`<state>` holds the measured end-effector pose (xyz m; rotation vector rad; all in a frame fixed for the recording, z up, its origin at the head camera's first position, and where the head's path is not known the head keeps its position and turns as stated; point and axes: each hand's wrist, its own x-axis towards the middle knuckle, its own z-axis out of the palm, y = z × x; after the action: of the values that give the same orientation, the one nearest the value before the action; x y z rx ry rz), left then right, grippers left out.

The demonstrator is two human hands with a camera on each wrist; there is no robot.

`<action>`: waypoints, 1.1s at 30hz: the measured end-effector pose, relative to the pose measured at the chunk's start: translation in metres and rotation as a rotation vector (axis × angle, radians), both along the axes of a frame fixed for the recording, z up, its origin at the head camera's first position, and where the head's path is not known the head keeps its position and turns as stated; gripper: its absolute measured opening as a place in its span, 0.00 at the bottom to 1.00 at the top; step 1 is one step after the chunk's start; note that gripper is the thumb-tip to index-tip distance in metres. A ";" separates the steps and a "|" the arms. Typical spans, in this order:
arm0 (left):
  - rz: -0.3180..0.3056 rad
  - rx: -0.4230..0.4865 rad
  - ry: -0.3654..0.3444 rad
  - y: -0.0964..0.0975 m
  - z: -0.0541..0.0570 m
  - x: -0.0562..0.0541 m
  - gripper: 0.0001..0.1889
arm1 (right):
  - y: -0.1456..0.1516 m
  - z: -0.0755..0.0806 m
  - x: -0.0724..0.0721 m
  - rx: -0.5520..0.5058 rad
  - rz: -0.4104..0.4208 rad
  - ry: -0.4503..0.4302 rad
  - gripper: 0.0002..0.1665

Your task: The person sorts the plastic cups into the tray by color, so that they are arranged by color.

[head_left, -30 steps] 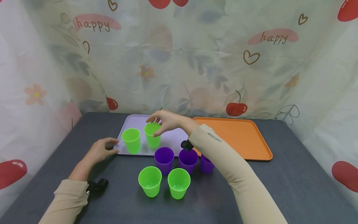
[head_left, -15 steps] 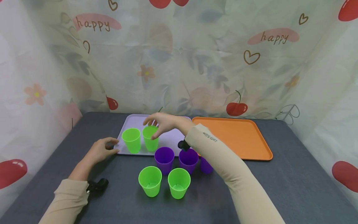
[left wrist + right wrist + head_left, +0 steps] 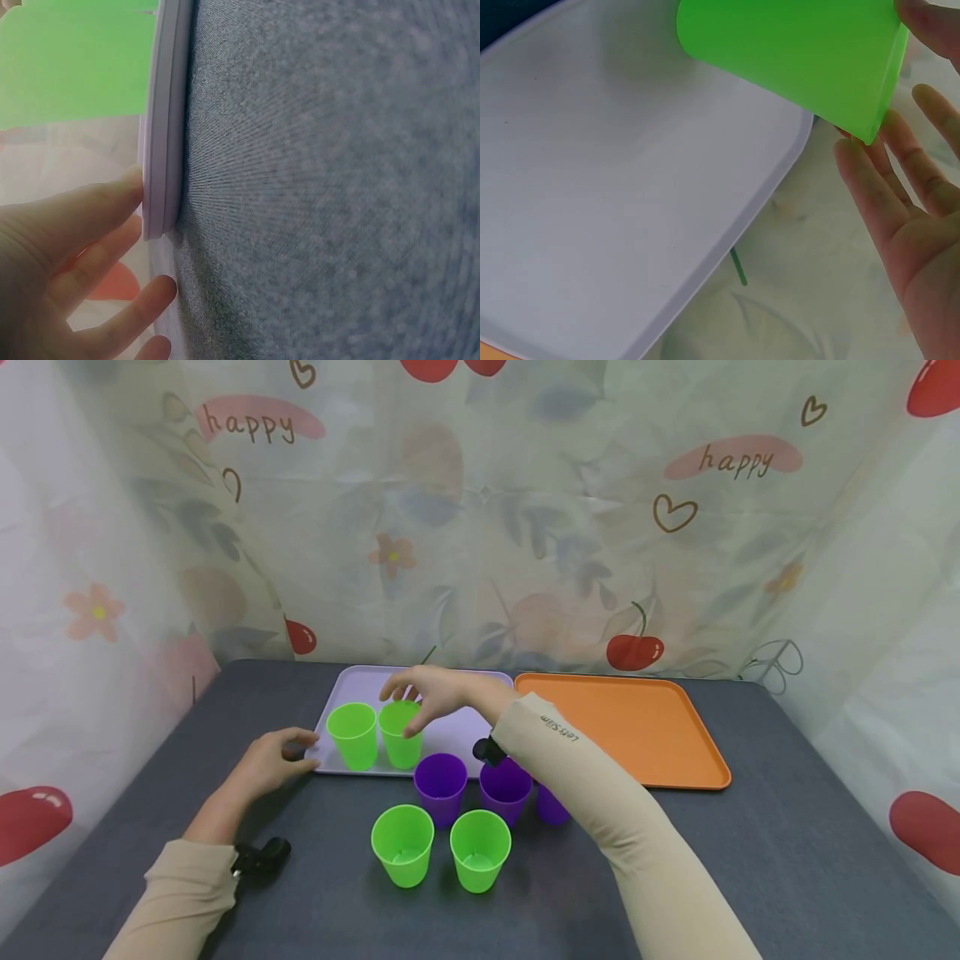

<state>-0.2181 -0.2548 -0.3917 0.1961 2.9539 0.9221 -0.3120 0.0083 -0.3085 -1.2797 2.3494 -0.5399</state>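
Note:
With the thumb in front and fingers at the far side, my right hand [image 3: 435,692] holds a green cup [image 3: 399,745] by its rim over the lilac tray [image 3: 465,735]. In the right wrist view, thumb and fingertips lie at the rim of that cup [image 3: 802,60]. A second green cup [image 3: 352,737] stands upright on the tray, just left of the held one. At the tray's left edge is my left hand [image 3: 262,764], thumb and fingers apart. The left wrist view shows its fingertips against the tray's rim [image 3: 161,165], the other fingers loosely spread.
Two green cups [image 3: 402,846] [image 3: 480,852] stand on the dark table before the tray. Behind them is a row of purple cups [image 3: 440,789], the rightmost partly hidden by my right sleeve [image 3: 600,793]. An orange tray [image 3: 645,735] lies to the right of the lilac one.
My right hand has moved a little left and down with the green cup, bringing it closer to the other green cup on the tray. My left hand has stayed in place.

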 end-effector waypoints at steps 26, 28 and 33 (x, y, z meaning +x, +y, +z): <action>0.000 -0.004 -0.012 0.000 -0.001 -0.003 0.22 | 0.034 0.028 0.011 -0.155 -0.064 0.033 0.25; -0.002 -0.002 -0.015 0.000 -0.001 -0.003 0.22 | 0.041 0.031 0.016 -0.192 -0.072 0.041 0.23; -0.010 -0.001 -0.006 0.000 0.000 -0.001 0.22 | 0.062 0.035 0.029 -0.289 -0.089 0.049 0.21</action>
<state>-0.2192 -0.2552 -0.3917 0.2078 2.9447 0.9179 -0.2832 0.0705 -0.2739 -1.3256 2.4442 -0.9139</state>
